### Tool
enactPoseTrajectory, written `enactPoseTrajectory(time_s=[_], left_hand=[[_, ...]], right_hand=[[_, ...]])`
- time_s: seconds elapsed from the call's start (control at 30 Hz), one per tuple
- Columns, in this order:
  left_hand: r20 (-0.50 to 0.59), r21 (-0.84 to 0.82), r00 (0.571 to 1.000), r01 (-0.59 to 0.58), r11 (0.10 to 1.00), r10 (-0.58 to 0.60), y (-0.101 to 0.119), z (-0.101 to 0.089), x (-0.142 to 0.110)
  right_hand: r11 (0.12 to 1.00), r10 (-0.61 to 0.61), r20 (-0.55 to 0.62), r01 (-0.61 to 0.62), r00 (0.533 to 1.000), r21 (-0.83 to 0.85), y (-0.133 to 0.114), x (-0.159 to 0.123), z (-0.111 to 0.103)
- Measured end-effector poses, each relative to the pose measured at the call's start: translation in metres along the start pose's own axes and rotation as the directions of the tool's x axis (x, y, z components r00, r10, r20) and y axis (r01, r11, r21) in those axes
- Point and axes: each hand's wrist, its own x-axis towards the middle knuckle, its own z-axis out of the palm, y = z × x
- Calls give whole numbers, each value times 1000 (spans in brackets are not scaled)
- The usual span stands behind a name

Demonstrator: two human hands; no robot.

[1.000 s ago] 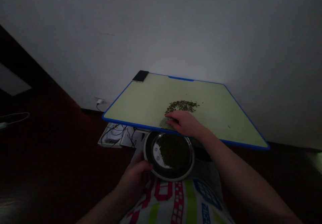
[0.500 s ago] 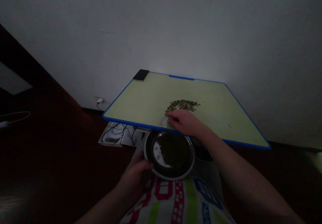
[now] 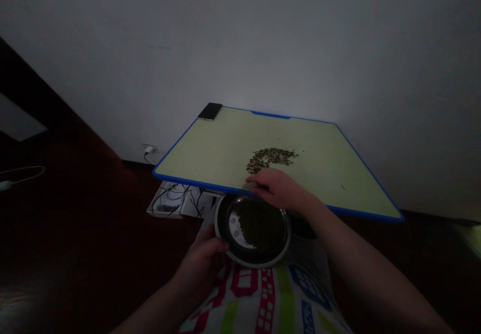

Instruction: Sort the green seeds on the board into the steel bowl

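Left hand (image 3: 201,264) gripping steel bowl (image 3: 252,231), right hand (image 3: 276,189) curled over board edge (image 3: 203,187)

We're on one head-worn camera, looking forward and down from the person's own viewpoint. It's wide and close in: the left hand (image 3: 201,261), right hand (image 3: 278,189) and steel bowl (image 3: 216,229) sit low in frame, nearest the lens. The green board (image 3: 210,148) is a bit farther off, around mid-frame — and the wall (image 3: 240,38) takes up the whole top.
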Motion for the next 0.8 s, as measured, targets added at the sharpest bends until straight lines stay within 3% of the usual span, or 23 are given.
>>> enactPoseTrajectory(time_s=[0.17,0.3,0.53,0.67,0.8], left_hand=[[9,8,1000,12,1000,-12,0,0,-1],[-1,21,1000,20,1000,-20,1,1,-2],[57,-72,997,63,995,-59,2,-8,10],[31,-73,998,55,996,-53,1,-14,22],[-68,-37,997,37,999,-39,-2,-21,39]], right_hand=[[994,101,-102,-97,990,49,24,-21,-25],[966,256,-205,-242,945,91,49,-41,-42],[890,453,-307,-403,837,214,72,-61,-32],[880,472,-279,-426,836,213,74,-62,-28],[876,478,-276,-428,834,224,73,-61,-29]])
